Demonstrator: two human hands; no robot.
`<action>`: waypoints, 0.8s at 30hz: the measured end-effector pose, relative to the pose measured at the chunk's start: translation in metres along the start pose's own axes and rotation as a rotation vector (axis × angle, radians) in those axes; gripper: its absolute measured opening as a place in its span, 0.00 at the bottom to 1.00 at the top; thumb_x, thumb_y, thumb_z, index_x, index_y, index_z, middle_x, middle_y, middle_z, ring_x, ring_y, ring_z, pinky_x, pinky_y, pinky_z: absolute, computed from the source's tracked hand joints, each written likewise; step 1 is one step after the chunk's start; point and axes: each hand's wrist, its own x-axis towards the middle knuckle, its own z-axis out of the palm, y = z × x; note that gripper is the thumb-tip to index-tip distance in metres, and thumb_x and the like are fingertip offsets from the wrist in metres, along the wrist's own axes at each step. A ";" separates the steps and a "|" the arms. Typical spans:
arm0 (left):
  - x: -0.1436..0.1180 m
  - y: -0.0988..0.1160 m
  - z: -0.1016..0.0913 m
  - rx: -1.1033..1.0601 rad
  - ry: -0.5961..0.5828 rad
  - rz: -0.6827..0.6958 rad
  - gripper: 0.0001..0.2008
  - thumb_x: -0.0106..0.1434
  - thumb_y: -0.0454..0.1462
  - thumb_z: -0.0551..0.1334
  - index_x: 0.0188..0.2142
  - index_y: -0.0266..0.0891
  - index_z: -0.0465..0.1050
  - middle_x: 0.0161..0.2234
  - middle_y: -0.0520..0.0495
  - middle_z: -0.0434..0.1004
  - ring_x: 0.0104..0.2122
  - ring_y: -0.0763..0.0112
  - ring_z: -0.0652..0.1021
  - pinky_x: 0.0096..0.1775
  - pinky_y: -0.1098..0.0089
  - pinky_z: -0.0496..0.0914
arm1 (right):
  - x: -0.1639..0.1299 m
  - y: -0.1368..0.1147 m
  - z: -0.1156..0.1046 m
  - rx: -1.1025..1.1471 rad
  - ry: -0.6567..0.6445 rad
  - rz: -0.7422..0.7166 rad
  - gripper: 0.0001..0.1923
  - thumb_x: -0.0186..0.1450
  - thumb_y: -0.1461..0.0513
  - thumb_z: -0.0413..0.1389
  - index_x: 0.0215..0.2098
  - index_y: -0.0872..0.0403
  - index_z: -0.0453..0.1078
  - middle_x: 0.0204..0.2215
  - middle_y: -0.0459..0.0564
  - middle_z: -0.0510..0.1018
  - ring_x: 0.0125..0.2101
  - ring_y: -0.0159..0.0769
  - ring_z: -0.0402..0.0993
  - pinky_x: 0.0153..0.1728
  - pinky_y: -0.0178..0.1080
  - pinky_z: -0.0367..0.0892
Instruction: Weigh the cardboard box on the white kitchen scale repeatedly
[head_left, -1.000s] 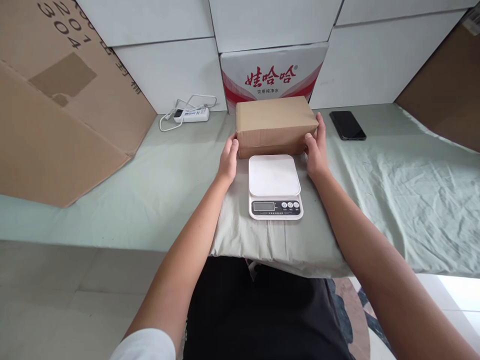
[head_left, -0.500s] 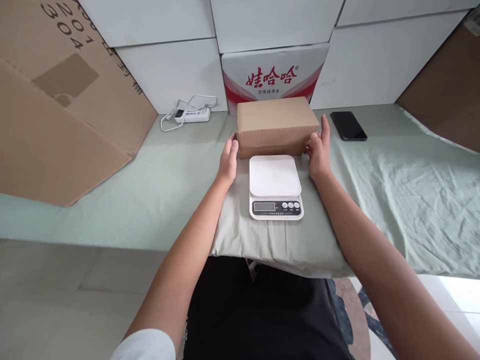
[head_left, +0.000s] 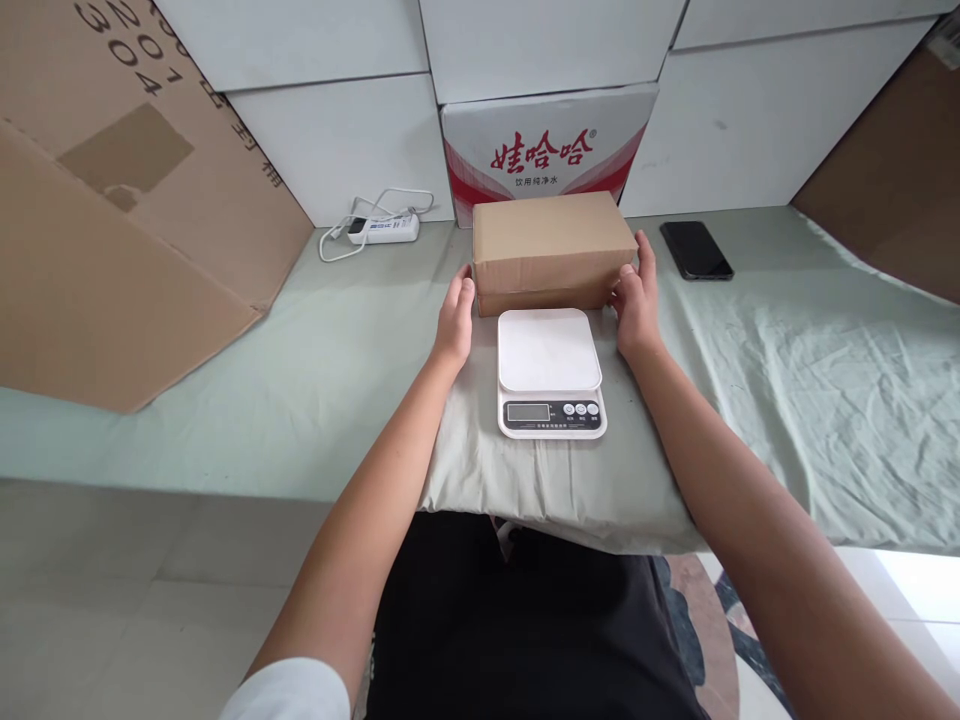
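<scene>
At the far left a large flattened cardboard sheet (head_left: pixel 127 220) leans against the white wall, and a white power strip (head_left: pixel 382 229) with its looped cord lies on the table (head_left: pixel 247 370), which is draped in pale green cloth. Next comes the left hand (head_left: pixel 455 322), fingers together and flat against the left end of the brown cardboard box (head_left: pixel 551 250) — pressing it, not curled around it. The box lies straight ahead of the person with its long axis running left to right, resting on the cloth just behind a white kitchen scale (head_left: pixel 550 372), whose platform is bare. The right hand (head_left: pixel 637 305) presses the box's right end the same way, so both hands bracket it about equally near. Behind stands a red-and-white printed carton (head_left: pixel 547 140); farther right lies a black phone (head_left: pixel 695 250).
</scene>
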 end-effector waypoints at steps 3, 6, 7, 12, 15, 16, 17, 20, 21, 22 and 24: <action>-0.001 0.002 0.001 -0.012 0.011 -0.006 0.46 0.66 0.75 0.58 0.72 0.54 0.73 0.78 0.42 0.70 0.82 0.48 0.64 0.81 0.44 0.57 | -0.002 -0.008 0.001 -0.005 -0.016 0.032 0.52 0.65 0.24 0.49 0.80 0.31 0.53 0.66 0.50 0.78 0.57 0.52 0.77 0.54 0.60 0.76; -0.001 0.002 0.002 -0.029 0.016 -0.004 0.46 0.65 0.75 0.59 0.71 0.54 0.73 0.78 0.43 0.71 0.81 0.48 0.65 0.81 0.44 0.56 | 0.001 -0.005 -0.003 0.008 -0.040 0.052 0.53 0.63 0.23 0.53 0.80 0.28 0.54 0.69 0.46 0.78 0.57 0.50 0.74 0.58 0.60 0.75; -0.001 0.002 0.001 -0.028 0.015 -0.004 0.46 0.65 0.75 0.59 0.71 0.54 0.73 0.78 0.43 0.71 0.82 0.49 0.65 0.81 0.45 0.56 | 0.002 -0.003 -0.004 0.017 -0.048 0.064 0.54 0.62 0.23 0.55 0.80 0.28 0.54 0.69 0.45 0.77 0.57 0.49 0.73 0.59 0.60 0.74; 0.000 0.003 0.001 -0.024 0.006 -0.003 0.47 0.65 0.75 0.59 0.71 0.53 0.73 0.78 0.42 0.70 0.82 0.47 0.64 0.82 0.44 0.56 | 0.002 -0.004 -0.004 0.042 -0.039 0.100 0.59 0.59 0.22 0.58 0.81 0.30 0.52 0.69 0.46 0.78 0.58 0.50 0.74 0.61 0.61 0.74; -0.002 0.005 0.001 -0.013 0.003 -0.011 0.47 0.65 0.75 0.59 0.71 0.53 0.73 0.78 0.43 0.70 0.82 0.48 0.64 0.81 0.45 0.56 | -0.003 -0.015 0.000 0.069 -0.022 0.102 0.56 0.60 0.24 0.58 0.80 0.32 0.55 0.70 0.46 0.77 0.62 0.50 0.75 0.64 0.61 0.73; -0.002 0.006 0.001 -0.003 0.001 -0.018 0.47 0.65 0.75 0.59 0.71 0.53 0.73 0.79 0.43 0.70 0.82 0.49 0.64 0.81 0.46 0.56 | -0.005 -0.019 0.001 0.083 -0.017 0.102 0.54 0.61 0.26 0.58 0.79 0.33 0.56 0.70 0.46 0.77 0.63 0.51 0.75 0.65 0.61 0.73; -0.002 0.007 0.001 0.008 -0.003 -0.026 0.46 0.66 0.75 0.59 0.72 0.54 0.72 0.79 0.44 0.70 0.82 0.49 0.64 0.82 0.47 0.56 | -0.007 -0.023 0.002 0.095 -0.013 0.102 0.53 0.62 0.27 0.58 0.79 0.34 0.58 0.70 0.47 0.77 0.64 0.52 0.75 0.66 0.61 0.73; -0.002 0.007 0.000 0.023 -0.014 -0.045 0.46 0.67 0.74 0.58 0.74 0.55 0.71 0.80 0.46 0.67 0.83 0.51 0.61 0.82 0.49 0.56 | -0.009 -0.028 0.003 0.100 -0.001 0.092 0.47 0.65 0.30 0.58 0.77 0.34 0.61 0.68 0.48 0.78 0.65 0.53 0.77 0.66 0.61 0.75; -0.002 0.006 0.000 0.021 -0.014 -0.048 0.45 0.68 0.74 0.58 0.74 0.55 0.70 0.81 0.47 0.66 0.83 0.51 0.61 0.82 0.49 0.56 | -0.009 -0.027 0.003 0.092 0.001 0.084 0.46 0.66 0.30 0.57 0.77 0.33 0.62 0.67 0.49 0.79 0.64 0.53 0.78 0.65 0.61 0.76; -0.001 0.005 0.000 0.017 -0.011 -0.052 0.45 0.69 0.73 0.58 0.75 0.55 0.69 0.81 0.47 0.65 0.84 0.52 0.60 0.82 0.49 0.56 | -0.009 -0.026 0.002 0.081 -0.004 0.068 0.44 0.67 0.31 0.57 0.76 0.33 0.62 0.67 0.49 0.79 0.64 0.53 0.78 0.64 0.61 0.77; 0.000 0.003 0.000 0.010 0.001 -0.061 0.45 0.70 0.73 0.57 0.76 0.55 0.68 0.82 0.48 0.64 0.84 0.52 0.60 0.82 0.49 0.56 | -0.008 -0.023 0.000 0.037 -0.043 0.002 0.43 0.69 0.31 0.55 0.77 0.33 0.62 0.68 0.49 0.79 0.65 0.54 0.78 0.64 0.61 0.78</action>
